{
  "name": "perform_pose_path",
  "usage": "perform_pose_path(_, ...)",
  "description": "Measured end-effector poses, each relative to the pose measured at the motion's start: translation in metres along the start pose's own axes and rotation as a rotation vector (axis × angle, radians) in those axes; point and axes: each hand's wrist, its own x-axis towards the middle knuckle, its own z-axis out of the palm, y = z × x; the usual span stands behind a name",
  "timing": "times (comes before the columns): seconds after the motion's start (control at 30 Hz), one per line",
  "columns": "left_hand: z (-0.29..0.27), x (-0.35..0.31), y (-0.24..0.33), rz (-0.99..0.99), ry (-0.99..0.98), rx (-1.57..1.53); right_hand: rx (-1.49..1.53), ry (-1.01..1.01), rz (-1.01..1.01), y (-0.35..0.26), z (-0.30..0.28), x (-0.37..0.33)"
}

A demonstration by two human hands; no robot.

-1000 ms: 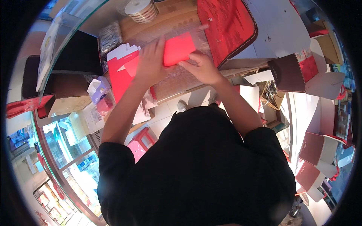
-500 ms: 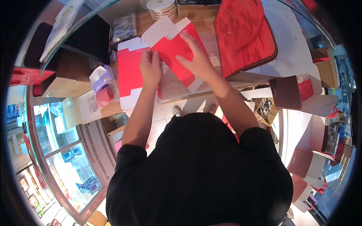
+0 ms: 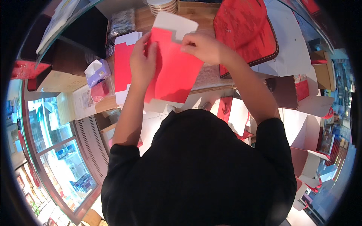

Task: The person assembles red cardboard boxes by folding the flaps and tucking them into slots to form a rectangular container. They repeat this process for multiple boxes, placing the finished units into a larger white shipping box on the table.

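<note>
Wood-grained surface (image 3: 206, 24), cluttered toward its back, spreads beyond the person's black shirt (image 3: 196, 165). Closest above it, raised between both hands, is a red carton blank (image 3: 173, 71) with white end flaps, its lower end reaching past the surface's front edge in this view. The left hand (image 3: 143, 62) grips its left side between thumb and fingers; the right hand (image 3: 203, 48) pinches its upper right edge, beside the notched white flap. Work on it looks barely begun: the blank seems flat or only slightly opened along a lengthwise crease, its end flaps stick out untucked, and no end is closed. Just left of the left hand, a second red blank (image 3: 122, 67) lies flat, not held, its flaps likewise unfolded. Beyond that sits a purple tissue box (image 3: 98, 74); to the right leans a red panel (image 3: 241, 32) with stitched dark edging. Farther back are plastic-wrapped packets (image 3: 122, 22) and a stack of white spools (image 3: 162, 6), cut off by the view's upper rim.
</note>
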Motion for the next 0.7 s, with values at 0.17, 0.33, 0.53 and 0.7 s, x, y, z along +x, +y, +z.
perform_pose_path(0.17,-0.007,-0.034,0.004,0.121,-0.180,0.412,0.502,0.013,0.047,0.017,0.012,0.000)
perform_pose_path(0.33,0.008,-0.055,0.005,0.167,-0.297,0.346,0.745,-0.330,0.267,0.013,0.027,-0.002)
perform_pose_path(0.53,-0.009,-0.062,0.005,0.282,-0.215,0.605,1.196,-0.161,0.444,0.005,0.030,-0.019)
perform_pose_path(0.7,-0.022,-0.062,0.012,0.191,-0.365,0.501,1.271,-0.227,0.267,0.008,0.040,-0.031)
